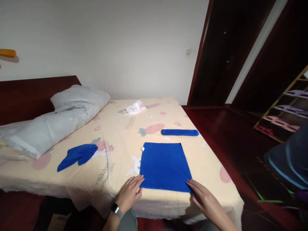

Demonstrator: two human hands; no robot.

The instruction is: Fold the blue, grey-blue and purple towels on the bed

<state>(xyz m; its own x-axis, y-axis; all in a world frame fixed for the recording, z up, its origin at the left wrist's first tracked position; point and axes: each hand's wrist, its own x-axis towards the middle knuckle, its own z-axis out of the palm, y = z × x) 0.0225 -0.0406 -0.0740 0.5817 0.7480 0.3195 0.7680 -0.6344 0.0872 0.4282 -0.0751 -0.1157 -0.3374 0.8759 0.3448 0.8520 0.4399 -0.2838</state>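
A square blue cloth (163, 165) lies spread flat near the front edge of the bed, with a small white tag on its left side. At its near left corner rests my left hand (131, 191), fingers stretched out and touching the edge, thumb apart. My right hand (202, 194) lies on the near right corner, its fingers extended over the fabric and the thumb lower down. Beyond the square is a blue cloth rolled into a narrow strip (180, 132). Off to the left sits a crumpled blue cloth (78, 155).
The bed (120, 134) has a cream sheet with carrot and rabbit prints. A white plastic bag (134, 107) lies toward the wall. Grey bedding (64, 115) is heaped at the left by the headboard. A shoe rack (281, 109) stands on the right, beyond the dark red floor.
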